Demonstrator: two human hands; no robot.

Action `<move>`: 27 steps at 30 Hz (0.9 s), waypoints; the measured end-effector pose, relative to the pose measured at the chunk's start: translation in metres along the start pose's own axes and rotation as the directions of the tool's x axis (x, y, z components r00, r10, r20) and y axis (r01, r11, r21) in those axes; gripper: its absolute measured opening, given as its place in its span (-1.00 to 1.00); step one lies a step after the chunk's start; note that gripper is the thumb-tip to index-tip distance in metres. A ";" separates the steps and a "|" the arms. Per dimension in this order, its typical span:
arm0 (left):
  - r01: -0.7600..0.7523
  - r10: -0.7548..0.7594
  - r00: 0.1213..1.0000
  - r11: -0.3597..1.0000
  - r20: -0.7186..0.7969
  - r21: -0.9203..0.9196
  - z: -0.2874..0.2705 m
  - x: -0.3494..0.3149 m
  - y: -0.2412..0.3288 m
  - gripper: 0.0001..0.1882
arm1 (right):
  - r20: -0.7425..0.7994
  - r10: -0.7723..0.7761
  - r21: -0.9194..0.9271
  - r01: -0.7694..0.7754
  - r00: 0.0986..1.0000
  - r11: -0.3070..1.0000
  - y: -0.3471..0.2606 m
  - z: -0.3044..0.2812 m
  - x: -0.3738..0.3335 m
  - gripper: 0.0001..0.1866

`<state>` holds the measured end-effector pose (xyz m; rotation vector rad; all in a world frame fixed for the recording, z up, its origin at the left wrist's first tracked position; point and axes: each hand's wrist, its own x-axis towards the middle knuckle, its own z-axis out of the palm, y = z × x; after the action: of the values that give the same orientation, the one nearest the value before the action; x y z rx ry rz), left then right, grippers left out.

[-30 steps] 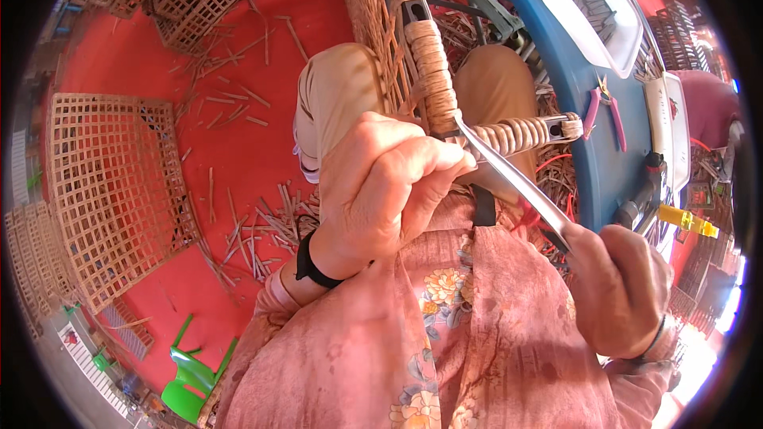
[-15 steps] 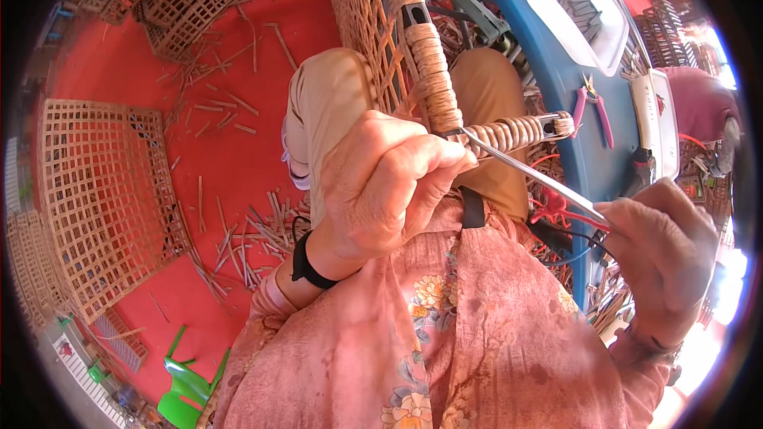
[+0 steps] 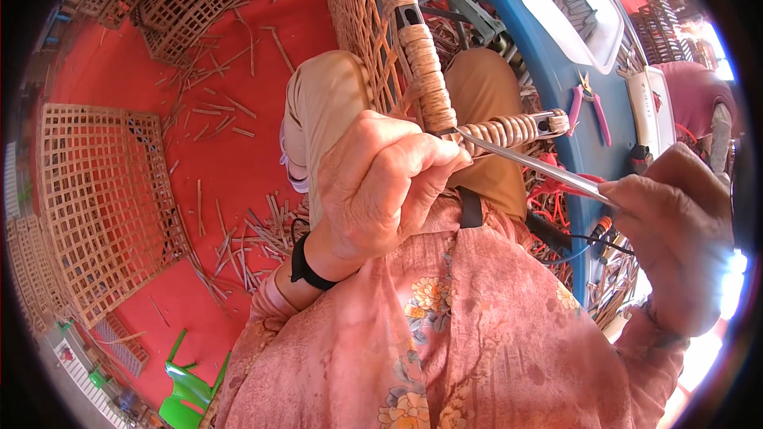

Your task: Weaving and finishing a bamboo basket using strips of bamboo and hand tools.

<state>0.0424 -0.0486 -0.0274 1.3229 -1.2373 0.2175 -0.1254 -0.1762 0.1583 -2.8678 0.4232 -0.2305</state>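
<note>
A wicker frame with a woven lattice side (image 3: 362,40) rises between my knees, its edge bar (image 3: 425,63) wrapped in tan rattan. A shorter wrapped bar (image 3: 509,133) branches off to the right and ends in a metal tip. At the corner where these bars meet, my left hand (image 3: 389,179) is closed, its fingertips pressed together; its palm side is hidden. A flat, pale rattan strip (image 3: 540,165) stretches straight from that corner to the right. Its other end is pinched by my right hand (image 3: 671,226), which is slightly blurred.
On the blue table (image 3: 548,48) lie pink-handled cutters (image 3: 588,107) and a white tray (image 3: 576,12) of small grey pieces. Woven panels (image 3: 107,206) and cut strips are spread over the red floor (image 3: 278,24). A green plastic chair (image 3: 187,389) is at lower left. Another person's sleeve (image 3: 691,99) shows at right.
My right hand has moved farther right and slightly up, with the strip still between its fingers. My left hand stays at the frame's corner.
</note>
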 end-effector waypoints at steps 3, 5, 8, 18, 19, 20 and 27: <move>-0.012 0.012 1.000 1.000 -0.020 0.010 -0.002 0.000 -0.002 -0.75 | -0.013 0.156 0.142 -0.153 0.988 0.978 -0.015 0.004 -0.011 -0.74; -0.021 0.022 0.999 1.000 -0.040 0.018 -0.003 0.000 -0.002 -0.73 | 0.035 0.087 -0.143 -0.081 0.996 0.986 -0.019 0.005 -0.018 -0.69; -0.008 0.009 0.999 0.999 -0.032 0.036 -0.004 0.000 -0.002 -0.73 | 0.049 -0.132 -0.190 0.139 0.990 0.972 -0.013 0.015 -0.026 -0.68; -0.007 0.007 1.000 1.000 -0.021 0.025 0.002 -0.001 0.001 -0.82 | -0.108 -0.028 -0.079 0.020 0.994 0.997 -0.002 0.028 -0.036 -0.64; -0.002 0.003 1.000 1.000 -0.024 0.023 0.003 -0.001 0.001 -0.82 | -0.147 -0.018 -0.066 0.008 0.989 0.998 -0.003 0.024 -0.034 -0.65; -0.002 0.002 1.000 1.000 -0.024 0.022 0.004 -0.001 0.000 -0.82 | -0.074 -0.006 -0.070 0.001 0.997 0.998 -0.003 0.017 -0.032 -0.63; -0.022 0.021 0.999 1.000 -0.026 -0.007 0.005 -0.001 -0.003 -0.81 | -0.030 0.051 -0.004 -0.051 0.998 0.999 -0.006 0.003 -0.018 -0.63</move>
<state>0.0409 -0.0532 -0.0309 1.2976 -1.2303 0.2444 -0.1398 -0.1642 0.1547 -2.8574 0.5028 -0.2639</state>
